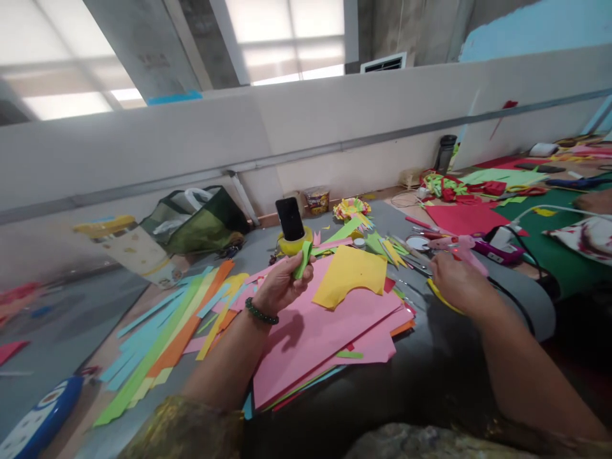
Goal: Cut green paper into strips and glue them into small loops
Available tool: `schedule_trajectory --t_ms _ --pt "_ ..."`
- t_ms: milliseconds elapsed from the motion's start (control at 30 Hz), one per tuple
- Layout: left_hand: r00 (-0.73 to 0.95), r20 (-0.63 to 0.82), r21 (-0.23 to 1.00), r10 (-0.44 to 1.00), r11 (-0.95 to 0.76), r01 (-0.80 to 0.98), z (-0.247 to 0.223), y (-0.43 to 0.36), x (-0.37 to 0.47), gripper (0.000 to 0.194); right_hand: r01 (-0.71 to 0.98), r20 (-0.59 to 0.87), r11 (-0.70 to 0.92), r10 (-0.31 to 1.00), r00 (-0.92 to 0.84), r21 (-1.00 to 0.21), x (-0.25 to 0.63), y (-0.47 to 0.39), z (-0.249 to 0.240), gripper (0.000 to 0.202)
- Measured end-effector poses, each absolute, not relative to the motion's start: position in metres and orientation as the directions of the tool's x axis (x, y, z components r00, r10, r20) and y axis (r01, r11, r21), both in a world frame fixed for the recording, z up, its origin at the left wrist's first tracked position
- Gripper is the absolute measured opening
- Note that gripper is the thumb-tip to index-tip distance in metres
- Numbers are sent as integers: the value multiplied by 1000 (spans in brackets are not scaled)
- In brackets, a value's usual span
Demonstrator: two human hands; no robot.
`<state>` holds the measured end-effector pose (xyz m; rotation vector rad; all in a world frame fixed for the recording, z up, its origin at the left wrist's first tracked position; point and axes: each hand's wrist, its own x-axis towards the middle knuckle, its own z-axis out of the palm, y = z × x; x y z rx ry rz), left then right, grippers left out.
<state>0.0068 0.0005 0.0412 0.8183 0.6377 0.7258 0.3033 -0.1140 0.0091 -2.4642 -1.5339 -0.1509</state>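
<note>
Green paper strip (303, 260) pinched in L hand (284, 285); R hand (454, 280) nr pink tool (463, 243), can't tell if gripping.

Bright, slightly hazy daylight enters from two windows, one at upper left (52, 38) and one at top centre (287, 25), their panes glaring almost white; the pale partition (191, 143) below looks flat and greyish; the left hand (282, 284) casts a soft shadow on the pink paper (329, 338); a small red glow shows on the pink tool (466, 242) by the right hand (456, 277); the lower right is dim; the wide lens stretches and tilts the tumbler (138, 255) at left; fine detail is soft throughout, blurriest towards the edges.
</note>
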Motion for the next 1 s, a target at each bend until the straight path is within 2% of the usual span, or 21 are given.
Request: schedule_trajectory --t_ms 67,167,233,300,600,733,1000 --pt "593 -219 818 775 477 -321 41 1 7 39 891 331 -344 838 434 -298 296 -124 17 28" --pt "617 -190 831 763 460 -313 39 1 8 31 855 430 3 865 258 -519 270 -138 23 26" --pt "635 -149 849 758 428 -310 37 1 8 27 798 420 175 901 107 -577 249 -143 24 27" --pt "651 -109 869 751 391 -305 35 1 8 26 762 422 246 906 39 -599 231 -144 23 25" --pt "672 -32 922 740 281 -266 28 1 7 28 752 388 259 922 -4 -607 218 -134 18 24" --pt "681 6 944 732 221 -246 27 -2 9 39 772 393 241 919 14 -589 216 -132 15 25" --pt "706 26 995 708 48 -85 25 -9 15 48 828 444 220 895 39 -516 206 -116 4 26"
